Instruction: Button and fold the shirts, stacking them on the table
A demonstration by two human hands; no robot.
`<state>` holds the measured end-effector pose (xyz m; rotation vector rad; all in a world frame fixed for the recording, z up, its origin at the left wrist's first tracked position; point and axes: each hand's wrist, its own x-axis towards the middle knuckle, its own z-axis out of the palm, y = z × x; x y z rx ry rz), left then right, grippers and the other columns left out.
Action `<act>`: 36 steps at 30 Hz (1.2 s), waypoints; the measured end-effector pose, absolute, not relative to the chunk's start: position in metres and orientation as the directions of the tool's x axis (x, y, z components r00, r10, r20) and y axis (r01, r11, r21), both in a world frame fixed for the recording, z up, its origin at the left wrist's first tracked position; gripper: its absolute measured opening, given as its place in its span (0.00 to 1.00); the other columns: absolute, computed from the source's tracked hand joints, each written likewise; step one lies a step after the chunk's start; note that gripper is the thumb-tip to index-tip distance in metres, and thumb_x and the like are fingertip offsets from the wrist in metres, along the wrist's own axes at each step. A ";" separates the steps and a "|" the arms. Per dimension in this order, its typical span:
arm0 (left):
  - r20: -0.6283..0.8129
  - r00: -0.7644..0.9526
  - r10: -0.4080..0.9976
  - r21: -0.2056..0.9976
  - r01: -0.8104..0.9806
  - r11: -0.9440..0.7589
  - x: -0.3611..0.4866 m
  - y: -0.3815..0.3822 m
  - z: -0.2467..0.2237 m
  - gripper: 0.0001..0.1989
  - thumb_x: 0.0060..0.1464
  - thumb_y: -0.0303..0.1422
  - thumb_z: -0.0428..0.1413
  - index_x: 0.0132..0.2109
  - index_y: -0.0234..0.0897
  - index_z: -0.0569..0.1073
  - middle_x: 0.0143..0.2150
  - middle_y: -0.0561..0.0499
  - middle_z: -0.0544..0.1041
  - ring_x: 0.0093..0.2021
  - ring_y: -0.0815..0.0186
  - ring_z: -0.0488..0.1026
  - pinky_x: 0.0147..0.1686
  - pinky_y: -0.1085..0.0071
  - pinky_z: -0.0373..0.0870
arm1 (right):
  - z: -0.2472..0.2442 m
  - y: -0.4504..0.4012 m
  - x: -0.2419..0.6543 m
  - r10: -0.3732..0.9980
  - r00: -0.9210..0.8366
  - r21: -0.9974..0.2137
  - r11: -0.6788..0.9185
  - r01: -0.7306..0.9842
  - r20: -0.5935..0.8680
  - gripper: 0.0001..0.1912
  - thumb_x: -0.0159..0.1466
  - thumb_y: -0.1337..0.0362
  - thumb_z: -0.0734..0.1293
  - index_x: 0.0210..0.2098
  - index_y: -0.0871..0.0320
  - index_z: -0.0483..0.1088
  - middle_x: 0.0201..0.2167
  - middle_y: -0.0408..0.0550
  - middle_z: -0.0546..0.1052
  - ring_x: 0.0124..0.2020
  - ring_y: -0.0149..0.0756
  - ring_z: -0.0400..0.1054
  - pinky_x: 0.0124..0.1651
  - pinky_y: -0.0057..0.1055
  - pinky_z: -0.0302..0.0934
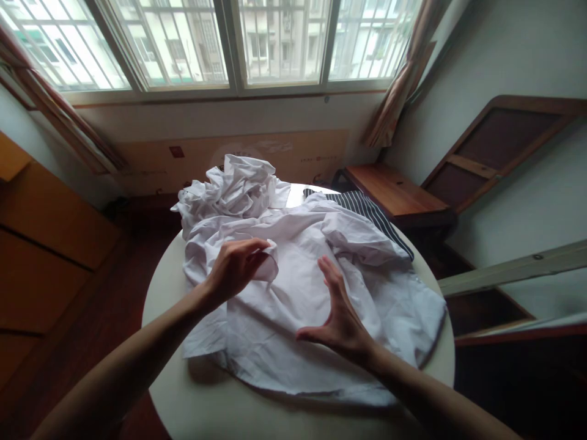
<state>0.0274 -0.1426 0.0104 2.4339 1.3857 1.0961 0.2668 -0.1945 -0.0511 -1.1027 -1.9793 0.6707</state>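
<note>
A white shirt (pixel 293 360) lies spread and wrinkled over the round table (pixel 169 391), its lower edge toward me. My left hand (pixel 236 266) pinches a small fold of the shirt's cloth and lifts it slightly. To the right, my right hand (pixel 337 315) is just above the shirt, thumb and fingers spread wide with nothing between them. Whether its fingertips touch the cloth, I cannot tell. Small buttons show faintly along the shirt's right part.
Behind the shirt is a heap of crumpled white cloth (pixel 229 189). A black-and-white striped cloth (pixel 367 211) lies at the table's back right, partly covered. Beyond stand a wooden bench (pixel 394 189) and a large cardboard sheet (pixel 270 146) below the window. Orange cabinets (pixel 41 269) stand left.
</note>
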 end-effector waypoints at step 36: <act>0.120 -0.200 0.972 0.992 0.058 -0.111 -0.112 -0.054 0.001 0.14 0.41 0.38 0.60 0.30 0.29 0.73 0.21 0.51 0.71 0.22 0.69 0.66 0.23 0.74 0.63 | -0.034 -0.060 0.304 0.799 -0.586 -0.370 0.590 0.718 0.138 0.08 0.62 0.61 0.63 0.38 0.57 0.72 0.30 0.46 0.77 0.31 0.35 0.71 0.36 0.28 0.60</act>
